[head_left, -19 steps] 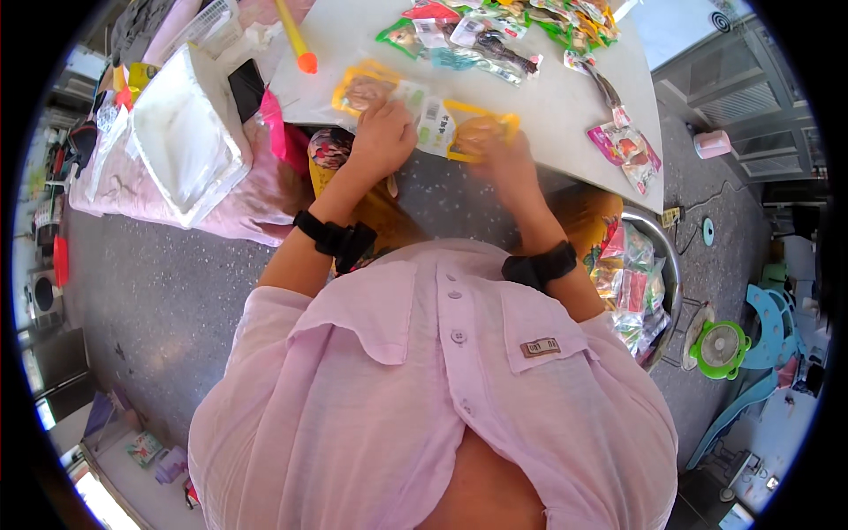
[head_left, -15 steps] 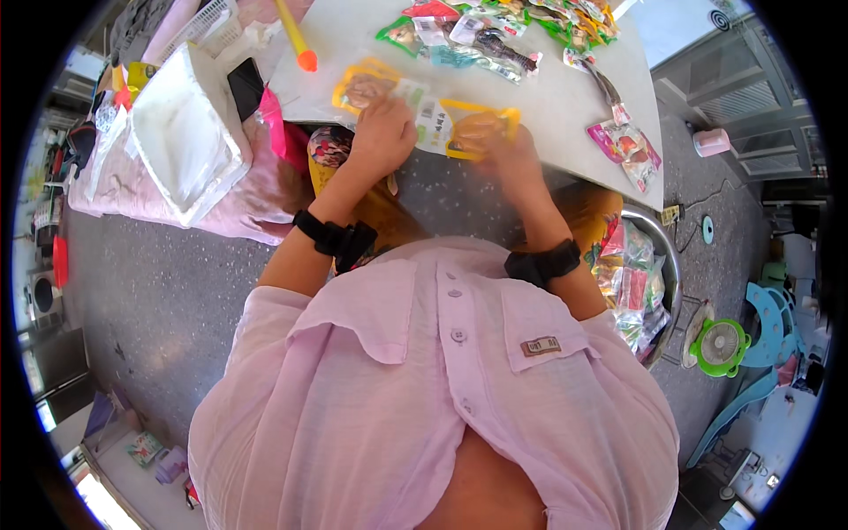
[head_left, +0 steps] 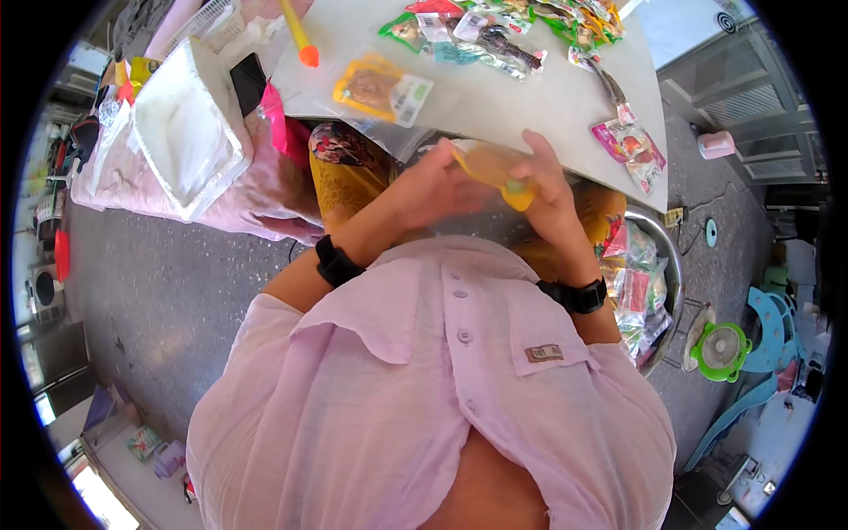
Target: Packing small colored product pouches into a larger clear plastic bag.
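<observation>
In front of my lap, just off the table's near edge, my right hand (head_left: 549,190) grips a yellow-edged food packet (head_left: 488,164) by its right side. The packet is tilted and partly blurred. Close to its left end is my left hand (head_left: 439,187), smeared by motion, so I cannot tell whether its fingers touch the packet. Another yellow packet (head_left: 367,87) with tan food inside and a white label lies flat on the table, beyond my left hand. Between that packet and my lap, a clear plastic bag (head_left: 389,137) hangs at the table edge.
The white table (head_left: 521,102) carries several coloured snack packets (head_left: 468,35) at the back and a pink packet (head_left: 632,155) at right. To the left stand a white foam box (head_left: 190,132) and a black phone (head_left: 248,81). A metal basin (head_left: 676,291) of packets sits by my right leg.
My left hand has left the packet on the table and come nearer my body. The right hand has drawn the other packet toward me, off the table edge.
</observation>
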The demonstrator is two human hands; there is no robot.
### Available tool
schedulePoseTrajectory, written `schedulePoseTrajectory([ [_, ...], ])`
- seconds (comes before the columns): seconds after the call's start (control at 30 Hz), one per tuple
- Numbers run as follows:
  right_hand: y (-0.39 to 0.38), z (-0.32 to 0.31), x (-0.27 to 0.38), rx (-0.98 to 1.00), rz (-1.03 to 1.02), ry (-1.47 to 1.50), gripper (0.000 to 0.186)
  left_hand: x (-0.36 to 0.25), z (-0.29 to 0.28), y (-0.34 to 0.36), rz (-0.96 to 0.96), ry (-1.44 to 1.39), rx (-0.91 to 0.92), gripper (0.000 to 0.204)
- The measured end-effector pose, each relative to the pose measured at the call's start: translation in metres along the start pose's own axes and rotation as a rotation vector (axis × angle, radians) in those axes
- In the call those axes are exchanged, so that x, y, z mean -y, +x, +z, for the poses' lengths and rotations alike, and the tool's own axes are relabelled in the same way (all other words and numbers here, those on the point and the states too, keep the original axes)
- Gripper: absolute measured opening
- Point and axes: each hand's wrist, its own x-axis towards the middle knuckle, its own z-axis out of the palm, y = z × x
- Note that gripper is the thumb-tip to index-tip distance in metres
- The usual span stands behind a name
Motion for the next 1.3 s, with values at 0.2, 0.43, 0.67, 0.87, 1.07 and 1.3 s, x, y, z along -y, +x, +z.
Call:
schedulePoseTrajectory([
  [0.2,-0.007,-0.004,-0.007,0.006,-0.173,-0.281,0.036,-0.006,-0.003,0.014,0.11,-0.118,0.036,0.037],
  [0.43,-0.012,-0.01,-0.025,-0.044,0.812,1.41,0.029,0.003,-0.002,0.019,0.291,0.161,-0.264,0.044],
  [0.67,-0.014,0.004,-0.051,-0.097,0.709,1.146,0.025,-0.005,-0.03,0.03,0.578,0.921,-0.218,0.038],
  [0.87,-0.009,0.003,-0.046,-0.197,0.693,0.94,0.022,-0.037,-0.036,0.01,0.764,2.078,-0.765,0.031],
  [1.07,0.001,0.011,-0.039,-0.125,0.709,0.858,0.024,-0.043,-0.056,0.02,0.773,2.047,-0.758,0.013],
  [1.3,0.016,0.011,-0.043,0.033,0.689,0.568,0.021,-0.042,-0.047,0.019,0.703,1.858,-0.697,0.01],
])
